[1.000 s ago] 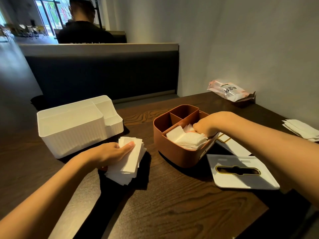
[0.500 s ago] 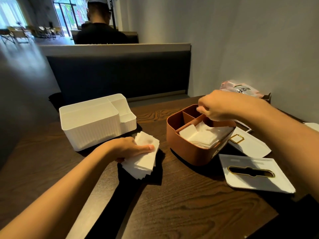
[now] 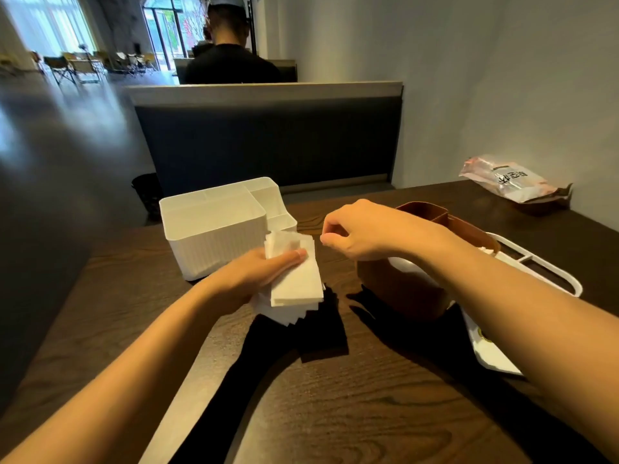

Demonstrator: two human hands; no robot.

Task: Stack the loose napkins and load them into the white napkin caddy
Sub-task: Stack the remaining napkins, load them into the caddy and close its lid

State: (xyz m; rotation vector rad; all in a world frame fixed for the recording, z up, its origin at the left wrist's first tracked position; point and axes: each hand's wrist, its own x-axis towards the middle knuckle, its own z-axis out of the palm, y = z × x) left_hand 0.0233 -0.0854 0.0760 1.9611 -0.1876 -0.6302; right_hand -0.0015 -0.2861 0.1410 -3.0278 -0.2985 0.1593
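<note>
The white box (image 3: 217, 226) sits on the table (image 3: 335, 413) at 11 o'clock. The left hand (image 3: 258, 272) holds the napkin pile (image 3: 294, 283), thumb on top. The right hand (image 3: 361, 229), at 1 o'clock, has curled fingers; what they pinch is unclear. Behind is the brown box (image 3: 402, 286).

The napkin stack (image 3: 296, 283) is plain white, as is the napkin caddy (image 3: 214, 231), whose outer walls carry fine vertical ribbing. The second caddy (image 3: 402, 289) is reddish brown. Both loose lids (image 3: 536, 267) are white. The table (image 3: 351, 413) is dark brown with a marked wood grain. The plastic packet (image 3: 512, 182) is clear and pinkish with dark print.
</note>
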